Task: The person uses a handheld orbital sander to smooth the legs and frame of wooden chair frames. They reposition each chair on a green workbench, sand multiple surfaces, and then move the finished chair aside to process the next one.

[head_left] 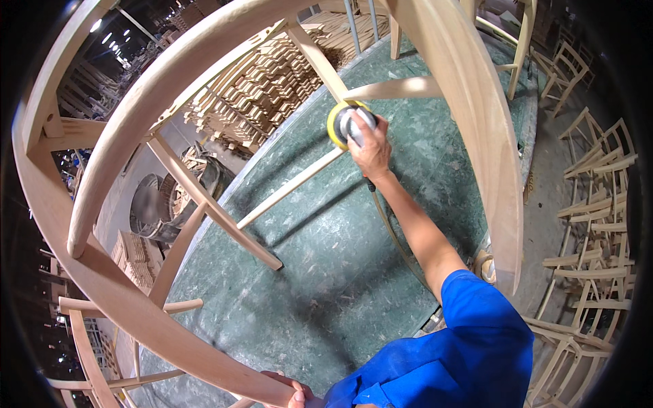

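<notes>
Right hand (371, 146) has a closed grip over the yellow-padded sander (345, 124), arm stretched far out, pressing the disc against a pale chair rail (292, 187). That rail's long axis slants from lower left up to the sander, so it lies straight under the pad. Down at the bottom edge, the left hand (294, 391) has its fingers curled on the curved chair frame (109, 285), close to the body. Everything sits over the green desk (340, 265); the right hand is clearly nearer the rail.

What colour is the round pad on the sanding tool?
Yellow. The sander's pad shows best in the head view, under the right hand.
</notes>
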{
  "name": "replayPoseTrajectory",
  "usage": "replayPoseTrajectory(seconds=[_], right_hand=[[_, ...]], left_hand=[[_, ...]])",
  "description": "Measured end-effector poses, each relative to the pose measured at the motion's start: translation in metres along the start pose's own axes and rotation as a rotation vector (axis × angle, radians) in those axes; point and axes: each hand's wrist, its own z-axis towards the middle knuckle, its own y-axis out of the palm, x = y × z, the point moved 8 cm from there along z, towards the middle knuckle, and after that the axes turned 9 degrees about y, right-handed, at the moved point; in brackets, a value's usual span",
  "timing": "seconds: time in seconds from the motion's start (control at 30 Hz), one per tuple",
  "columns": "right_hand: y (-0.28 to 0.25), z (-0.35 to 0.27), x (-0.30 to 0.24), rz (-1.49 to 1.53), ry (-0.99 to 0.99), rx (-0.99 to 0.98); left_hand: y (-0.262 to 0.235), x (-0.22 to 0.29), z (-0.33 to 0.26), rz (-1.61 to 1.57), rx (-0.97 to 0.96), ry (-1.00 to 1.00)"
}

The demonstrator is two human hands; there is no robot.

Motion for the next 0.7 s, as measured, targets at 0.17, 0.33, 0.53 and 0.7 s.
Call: replayPoseTrajectory(seconds=[0.17,0.33,0.53,0.7], right_hand=[[0.02,-0.003,-0.026,0.033,-0.028,-0.048],[0.041,0.029,-0.059,0.159,-0.03,0.04],[0.056,0.056,-0.081,0.267,0.125,0.13],[0.047,0.041,-0.087,0.214,-0.015,0.121]], left_hand=[[-0.003,-0.004,0.001,0.033,-0.004,-0.027],[-0.005,-0.002,0.005,0.054,-0.03,-0.029],[-0.005,-0.006,0.012,0.074,-0.052,-0.039],[-0.01,-0.01,0.013,0.097,-0.033,-0.059]])
